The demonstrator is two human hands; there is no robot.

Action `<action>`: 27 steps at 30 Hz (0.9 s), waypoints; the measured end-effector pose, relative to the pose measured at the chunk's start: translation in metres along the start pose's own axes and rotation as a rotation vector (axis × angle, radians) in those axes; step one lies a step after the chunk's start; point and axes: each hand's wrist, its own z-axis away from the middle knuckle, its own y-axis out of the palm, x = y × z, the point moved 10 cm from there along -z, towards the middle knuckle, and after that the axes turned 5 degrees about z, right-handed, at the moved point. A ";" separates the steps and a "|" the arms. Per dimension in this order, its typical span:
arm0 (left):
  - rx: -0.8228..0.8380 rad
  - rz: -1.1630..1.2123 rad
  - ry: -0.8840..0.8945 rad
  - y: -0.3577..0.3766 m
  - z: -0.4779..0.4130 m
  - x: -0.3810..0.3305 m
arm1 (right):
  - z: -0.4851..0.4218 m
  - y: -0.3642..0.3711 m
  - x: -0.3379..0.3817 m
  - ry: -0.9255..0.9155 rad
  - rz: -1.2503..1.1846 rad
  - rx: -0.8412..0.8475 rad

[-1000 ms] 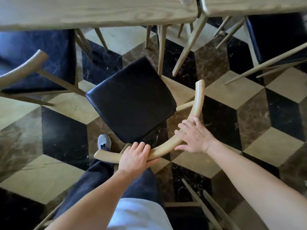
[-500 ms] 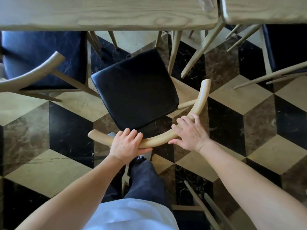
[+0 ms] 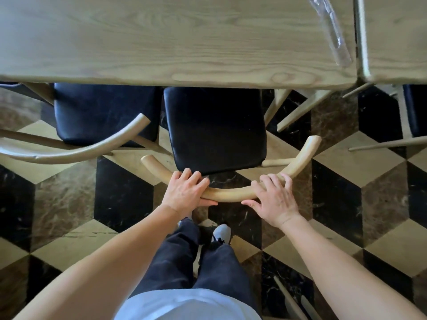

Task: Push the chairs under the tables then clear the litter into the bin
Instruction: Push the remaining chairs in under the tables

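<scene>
While I look straight down over my arms, my left hand is wrapped around the curved wooden backrest of the chair, fingers over the top and thumb tucked beneath, a closed grip on the rail. My right hand lies on the same rail further along, fingers draped over the wood and thumb stretched out along its near side, looser than the left and more of a press than a clamp. The chair's black seat sits squarely ahead of me, its far edge slipped beneath the near edge of the wooden table, most of the cushion in the open. Just to its left a second chair with a black seat is likewise partly under the same table, its bent rail sweeping off to the left. A clear plastic wrapper lies on the table's right end, close to the gap beside the neighbouring table. My grey shoe stands on the checkered floor just behind the backrest.
</scene>
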 end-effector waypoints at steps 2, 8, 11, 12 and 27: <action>0.000 0.018 0.016 -0.007 -0.009 0.009 | -0.010 -0.001 -0.001 0.028 -0.002 0.018; 0.031 0.047 0.035 -0.014 -0.040 0.016 | -0.032 -0.001 -0.023 0.061 0.024 0.045; 0.042 0.072 0.045 -0.014 -0.051 0.010 | -0.037 -0.002 -0.037 0.055 0.024 0.057; 0.038 0.076 0.049 -0.014 -0.054 0.007 | -0.039 -0.003 -0.040 0.052 0.026 0.065; 0.037 0.042 0.029 -0.032 -0.088 0.036 | -0.061 -0.017 -0.040 0.122 -0.005 0.019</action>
